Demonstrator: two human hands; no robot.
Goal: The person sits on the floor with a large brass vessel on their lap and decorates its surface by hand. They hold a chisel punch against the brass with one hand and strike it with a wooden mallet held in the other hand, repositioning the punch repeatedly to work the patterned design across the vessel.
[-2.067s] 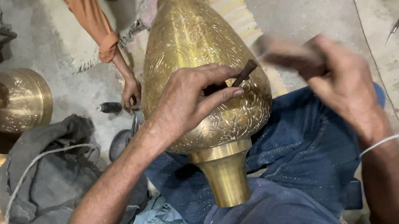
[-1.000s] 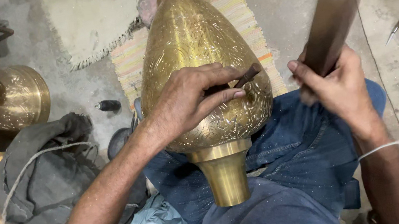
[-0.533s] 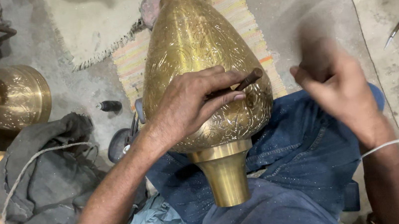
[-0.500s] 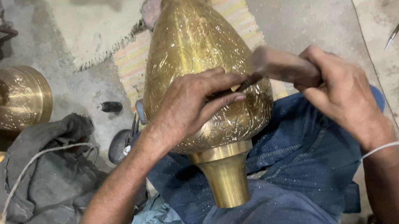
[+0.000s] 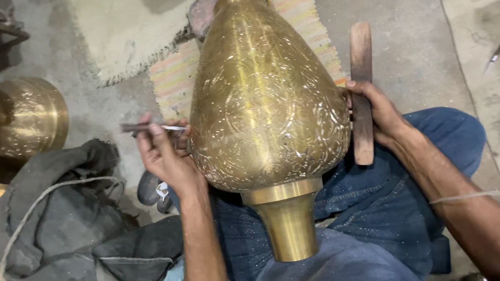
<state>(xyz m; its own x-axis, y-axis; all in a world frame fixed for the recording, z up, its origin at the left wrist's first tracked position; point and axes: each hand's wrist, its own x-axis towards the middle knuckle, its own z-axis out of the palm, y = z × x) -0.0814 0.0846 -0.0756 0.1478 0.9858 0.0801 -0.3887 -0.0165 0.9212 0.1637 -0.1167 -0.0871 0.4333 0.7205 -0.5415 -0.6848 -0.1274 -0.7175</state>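
Bracing large engraved teardrop brass vessel point(image 5: 263, 95) across my lap | left hand point(image 5: 164, 156) pinching thin metal chisel point(image 5: 148, 127) at vessel's left flank | right hand point(image 5: 382, 116) gripping dark wooden mallet point(image 5: 361, 93) at its right | advise seating chisel squarely before striking.

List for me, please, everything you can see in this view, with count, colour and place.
brass vase: 1, golden, engraved, lying on the lap
wooden mallet: 1, brown, right of the vase
chisel: 1, thin, dark, left of the vase
brass bowl: 1, golden, left floor
grey cloth: 1, lower left
striped mat: 1, pale, under the vase
metal tool: 1, right floor
left hand: holds the chisel
right hand: holds the mallet
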